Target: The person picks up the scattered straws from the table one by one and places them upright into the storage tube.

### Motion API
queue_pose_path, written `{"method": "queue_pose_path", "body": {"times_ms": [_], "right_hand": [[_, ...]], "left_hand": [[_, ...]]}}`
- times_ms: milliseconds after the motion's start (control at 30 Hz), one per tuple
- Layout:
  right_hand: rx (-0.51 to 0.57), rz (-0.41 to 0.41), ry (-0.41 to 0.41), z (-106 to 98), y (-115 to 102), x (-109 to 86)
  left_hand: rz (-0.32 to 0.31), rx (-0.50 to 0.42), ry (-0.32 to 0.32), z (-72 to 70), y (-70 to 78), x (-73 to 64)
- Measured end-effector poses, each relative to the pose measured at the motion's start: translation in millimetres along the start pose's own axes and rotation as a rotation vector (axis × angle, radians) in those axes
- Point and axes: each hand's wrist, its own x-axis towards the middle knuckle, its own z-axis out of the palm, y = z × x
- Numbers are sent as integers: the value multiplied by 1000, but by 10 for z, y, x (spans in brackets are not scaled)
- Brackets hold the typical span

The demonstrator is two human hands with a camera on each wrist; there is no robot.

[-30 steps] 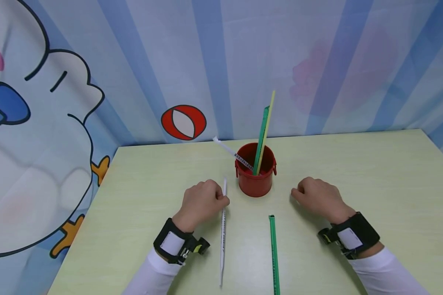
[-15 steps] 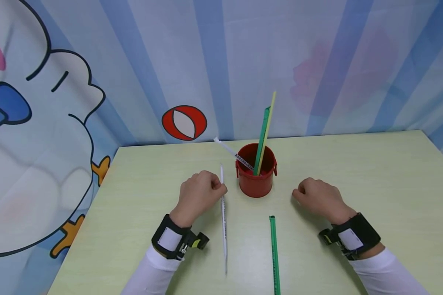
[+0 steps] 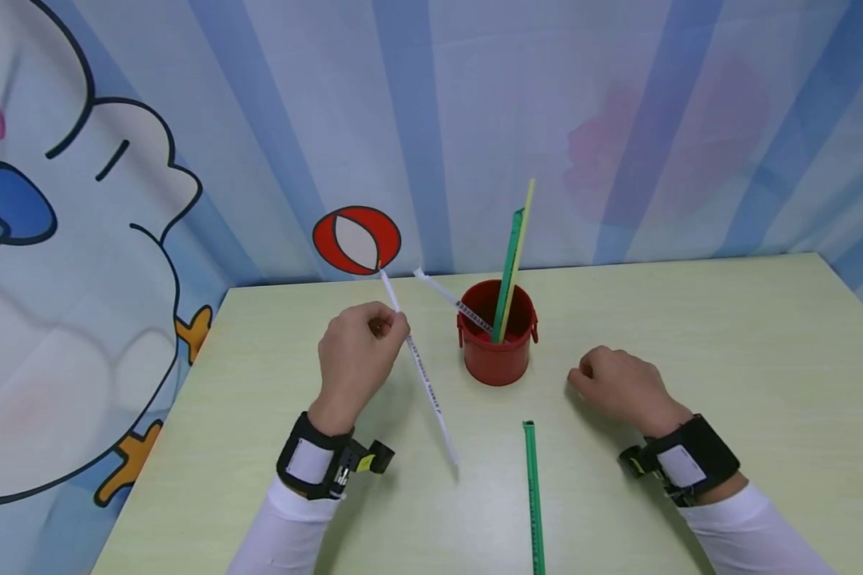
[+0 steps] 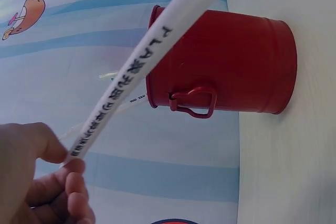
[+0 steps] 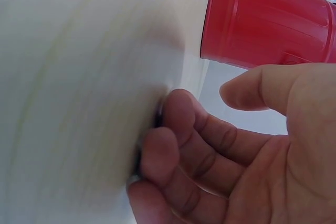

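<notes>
My left hand [image 3: 363, 351] pinches a white paper-wrapped straw [image 3: 426, 375] between thumb and fingers near its upper end. The straw slants down to the right, and black print runs along it in the left wrist view. Just right of that hand stands a red bucket [image 3: 497, 363] with small side handles. A white wrapped straw [image 3: 449, 294], a green wrapped straw [image 3: 509, 263] and a thin yellow stick [image 3: 521, 247] lean out of the bucket. Right of the bucket, my right hand [image 3: 626, 387] rests on the table, fingers loosely curled and holding nothing.
A green wrapped straw [image 3: 534, 499] lies lengthwise on the pale wooden table [image 3: 762, 343], in front of the bucket. Behind the table's back edge hangs a blue striped cloth [image 3: 475, 120] with cartoon prints.
My left hand has risen off the table and moved left and away from me with the white straw. The straw has swung from nearly straight to slanted. My right hand stays put.
</notes>
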Motion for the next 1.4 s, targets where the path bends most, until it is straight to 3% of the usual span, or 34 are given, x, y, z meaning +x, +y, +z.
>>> {"method": "queue_pose_path", "body": {"times_ms": [167,300,767,1400], "right_hand": [[1,4,-1,-4,-9,0],[1,8,-4,1,-4,7],[0,3,2,4,0,3],[5,6,6,11,6,7]], "left_hand": [[58,-86,151,-35,15,25],[93,-138,228,-68,52,48],[213,-299,405,-148,211,146],[294,-421,548,-217,337,218]]}}
